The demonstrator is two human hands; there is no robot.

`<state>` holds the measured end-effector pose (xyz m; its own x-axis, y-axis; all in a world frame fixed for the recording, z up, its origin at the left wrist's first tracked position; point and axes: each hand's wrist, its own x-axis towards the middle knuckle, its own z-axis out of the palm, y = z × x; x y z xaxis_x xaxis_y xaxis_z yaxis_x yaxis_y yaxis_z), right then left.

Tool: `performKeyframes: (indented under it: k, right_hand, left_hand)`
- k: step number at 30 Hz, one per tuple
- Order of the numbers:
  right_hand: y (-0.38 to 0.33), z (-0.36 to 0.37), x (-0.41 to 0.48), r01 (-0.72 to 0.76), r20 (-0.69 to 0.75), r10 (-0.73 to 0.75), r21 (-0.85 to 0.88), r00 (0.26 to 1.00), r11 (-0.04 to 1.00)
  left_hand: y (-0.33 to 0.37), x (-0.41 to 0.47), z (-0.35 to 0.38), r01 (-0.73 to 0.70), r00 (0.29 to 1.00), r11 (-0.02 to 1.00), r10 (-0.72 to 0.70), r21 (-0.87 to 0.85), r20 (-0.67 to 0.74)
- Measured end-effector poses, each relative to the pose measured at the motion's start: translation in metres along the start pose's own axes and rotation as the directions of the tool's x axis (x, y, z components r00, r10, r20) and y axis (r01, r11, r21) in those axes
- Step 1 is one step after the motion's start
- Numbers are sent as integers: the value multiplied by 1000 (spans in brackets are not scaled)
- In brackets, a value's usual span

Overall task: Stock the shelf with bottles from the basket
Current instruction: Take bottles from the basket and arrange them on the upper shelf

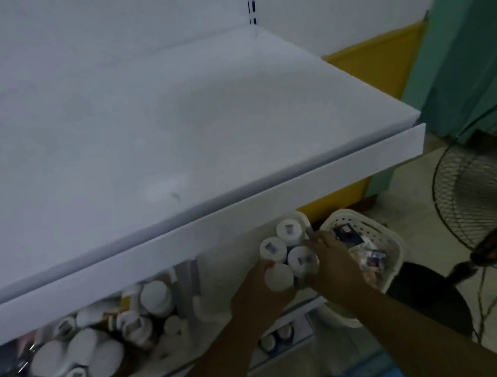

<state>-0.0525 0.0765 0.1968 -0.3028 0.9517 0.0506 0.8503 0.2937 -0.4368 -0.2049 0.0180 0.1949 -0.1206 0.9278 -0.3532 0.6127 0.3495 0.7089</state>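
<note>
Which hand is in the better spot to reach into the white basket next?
Right, probably. The right hand is just beside the basket rim, while the left hand sits on the far side of the bottles. Both hands hold bottles now, though.

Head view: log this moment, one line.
left hand: grips bottles | right hand: grips bottles | bottles: clustered, below shelf | basket: right of hands
</note>
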Motion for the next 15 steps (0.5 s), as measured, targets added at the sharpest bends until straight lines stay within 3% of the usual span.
performKeyframes:
  k: [5, 8, 13, 15]
  right_hand:
    - [2, 7, 5, -30, 56, 30, 0, 998, 1000]
    - [5, 11, 8, 8, 52, -2, -123, 999, 992]
    - [-4, -4, 4, -51, 43, 56, -107, 997, 993]
    - [-16, -18, -1, -91, 72, 85, 91, 994, 992]
  left_hand:
    - [5, 6, 2, 146, 980, 989, -146, -9, -133]
    - [2, 8, 6, 138, 980, 989, -145, -58, -136]
    - [9, 6, -2, 84, 969, 927, -161, -365, -188]
    - [10, -6, -20, 17, 956, 878, -155, -478, -250]
